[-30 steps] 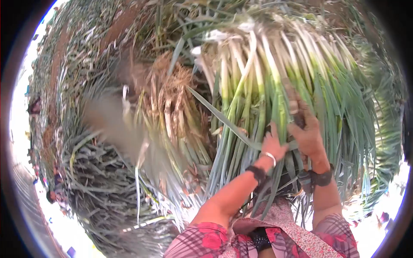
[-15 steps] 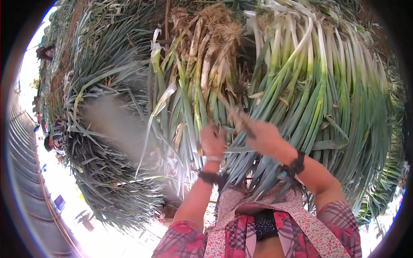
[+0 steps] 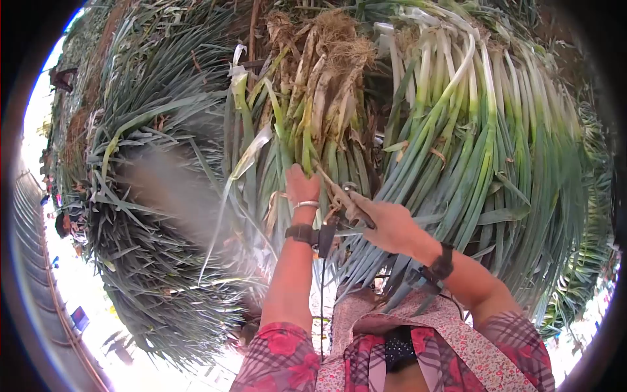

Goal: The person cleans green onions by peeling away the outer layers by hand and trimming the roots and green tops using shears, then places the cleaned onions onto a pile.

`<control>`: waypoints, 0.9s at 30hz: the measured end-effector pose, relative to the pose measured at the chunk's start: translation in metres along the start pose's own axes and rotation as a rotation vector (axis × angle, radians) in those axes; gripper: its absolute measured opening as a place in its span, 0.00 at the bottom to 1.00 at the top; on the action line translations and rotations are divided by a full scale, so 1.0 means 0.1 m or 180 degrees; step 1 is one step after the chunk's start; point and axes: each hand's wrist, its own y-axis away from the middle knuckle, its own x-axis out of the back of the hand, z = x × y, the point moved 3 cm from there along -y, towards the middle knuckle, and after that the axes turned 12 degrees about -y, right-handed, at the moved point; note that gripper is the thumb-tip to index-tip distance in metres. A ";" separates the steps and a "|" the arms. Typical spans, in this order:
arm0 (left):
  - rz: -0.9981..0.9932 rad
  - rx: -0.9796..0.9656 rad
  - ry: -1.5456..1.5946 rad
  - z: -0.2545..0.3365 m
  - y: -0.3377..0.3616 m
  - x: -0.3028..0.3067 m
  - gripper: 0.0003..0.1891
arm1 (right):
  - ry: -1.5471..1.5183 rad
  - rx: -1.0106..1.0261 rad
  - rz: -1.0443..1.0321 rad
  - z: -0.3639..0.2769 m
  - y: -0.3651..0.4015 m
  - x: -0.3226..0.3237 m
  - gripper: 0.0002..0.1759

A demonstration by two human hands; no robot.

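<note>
Unpeeled green onions (image 3: 320,98) with brown roots and dry outer skins lie at the top centre. My left hand (image 3: 303,187) is closed on their green stalks, a little below the pale part. In my right hand (image 3: 390,225) is a brownish tool (image 3: 349,204), its narrow end pointing up and left towards the stalks beside my left hand. Cleaner green onions with white stems (image 3: 483,98) are spread on the right, their leaves passing under and beside my right hand.
A big heap of green onion leaves (image 3: 163,261) fills the left side. A loose, pale dry strip (image 3: 251,153) hangs over the leaves left of centre. At the far left is a ribbed metal surface (image 3: 42,281). More leaves are at the right edge.
My left hand has moved up and slightly left, onto the stalks. My right hand has shifted slightly down with the tool, which shows more clearly now.
</note>
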 end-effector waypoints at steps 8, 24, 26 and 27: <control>-0.0166 0.0208 0.0784 -0.09 0.35 -0.01 0.16 | 0.0062 0.0300 0.0611 0.19 -0.55 0.02 0.39; -0.0748 0.0113 0.1835 -0.38 0.64 -0.16 0.11 | 0.0013 0.0014 0.0982 0.23 -1.17 0.62 0.40; -0.1837 0.1114 0.3237 -0.27 0.74 0.12 0.10 | -0.0044 -0.0086 0.0994 0.26 -1.14 0.63 0.39; -0.2037 0.1195 0.3418 -0.29 0.76 0.17 0.13 | -0.0122 0.0062 0.0921 0.27 -1.13 0.60 0.38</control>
